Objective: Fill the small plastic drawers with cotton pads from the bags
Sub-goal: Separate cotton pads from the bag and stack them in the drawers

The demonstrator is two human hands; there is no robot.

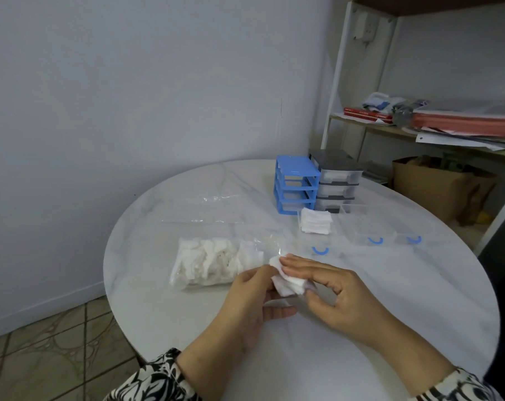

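Hands meet over the round white counter (164, 308): left hand (245, 302) and right hand (332, 296) both pinch a soft cotton pad stack (289, 282). One crinkly clear bag (216, 264) of pads lies left; three clear drawers (367, 227) sit right, one holding pads (315, 221).

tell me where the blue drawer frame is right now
In the head view, the blue drawer frame stands at the table's far right, beside the grey drawer unit.
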